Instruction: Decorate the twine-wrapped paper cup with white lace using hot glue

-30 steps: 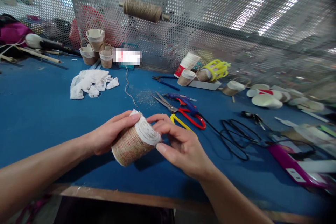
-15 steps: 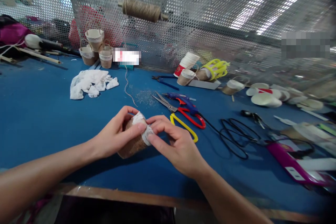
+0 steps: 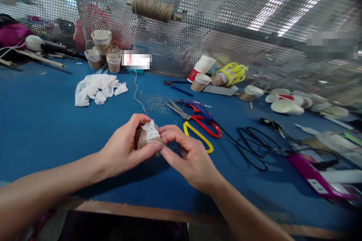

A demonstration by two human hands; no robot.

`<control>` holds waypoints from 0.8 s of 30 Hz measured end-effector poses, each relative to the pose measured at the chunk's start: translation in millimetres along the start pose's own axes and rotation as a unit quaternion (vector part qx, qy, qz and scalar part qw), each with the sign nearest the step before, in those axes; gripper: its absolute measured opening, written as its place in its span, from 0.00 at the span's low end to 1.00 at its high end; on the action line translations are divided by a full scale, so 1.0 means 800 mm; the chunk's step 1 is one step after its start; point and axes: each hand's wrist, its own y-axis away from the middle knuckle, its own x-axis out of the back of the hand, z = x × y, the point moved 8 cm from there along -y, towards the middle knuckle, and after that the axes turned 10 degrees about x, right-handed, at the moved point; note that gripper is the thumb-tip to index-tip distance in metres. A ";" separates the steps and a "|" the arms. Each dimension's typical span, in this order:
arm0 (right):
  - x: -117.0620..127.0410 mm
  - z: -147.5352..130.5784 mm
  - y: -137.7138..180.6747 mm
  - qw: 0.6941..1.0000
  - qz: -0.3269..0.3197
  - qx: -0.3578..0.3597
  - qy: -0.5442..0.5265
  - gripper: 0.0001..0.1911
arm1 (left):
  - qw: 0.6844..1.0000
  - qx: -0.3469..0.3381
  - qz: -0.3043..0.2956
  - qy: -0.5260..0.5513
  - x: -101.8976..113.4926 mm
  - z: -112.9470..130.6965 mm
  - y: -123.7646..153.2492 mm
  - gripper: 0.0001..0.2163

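Between my hands is a small cup [image 3: 142, 139] wrapped in brown twine, tilted on its side with its rim end toward the right. A strip of white lace [image 3: 151, 131] runs around that end. My left hand [image 3: 127, 145] is closed around the cup's body, its thumb along the near side and its fingers over the far side. At the rim, my right hand [image 3: 186, 154] has thumb and fingers pinched on the lace edge; the fingertips partly hide the rim. Scissors [image 3: 185, 116] with red and yellow handles lie open beyond my right hand.
A blue glue gun [image 3: 198, 108] rests by the scissors, its black cord [image 3: 254, 147] looping right. White lace pieces [image 3: 96, 87] lie at left, below finished twine baskets [image 3: 102, 41]. A twine spool [image 3: 152, 9] hangs on the mesh. Right stands a purple power strip [image 3: 313, 175].
The cup has turned in my hands, so a different stretch of lace and twine faces up. My left thumb has moved down toward the rim's near side; my right hand has barely shifted.
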 end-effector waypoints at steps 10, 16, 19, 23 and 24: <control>-0.002 0.001 0.000 1.000 -0.009 -0.010 -0.012 0.02 | 0.995 0.043 -0.043 0.083 -0.002 -0.004 -0.004 0.19; -0.002 0.004 0.001 1.000 -0.017 -0.019 -0.009 0.02 | 0.989 0.079 -0.088 0.091 -0.010 -0.013 -0.007 0.21; -0.002 0.003 0.000 0.999 -0.021 -0.021 -0.022 0.02 | 0.984 0.097 -0.103 0.104 -0.012 -0.018 -0.009 0.21; -0.001 0.003 -0.002 0.999 -0.017 -0.028 -0.041 0.07 | 0.973 0.127 -0.119 0.152 -0.015 -0.022 -0.010 0.21; 0.000 0.003 -0.002 0.999 -0.012 -0.031 -0.038 0.08 | 0.970 0.133 -0.123 0.160 -0.016 -0.023 -0.009 0.21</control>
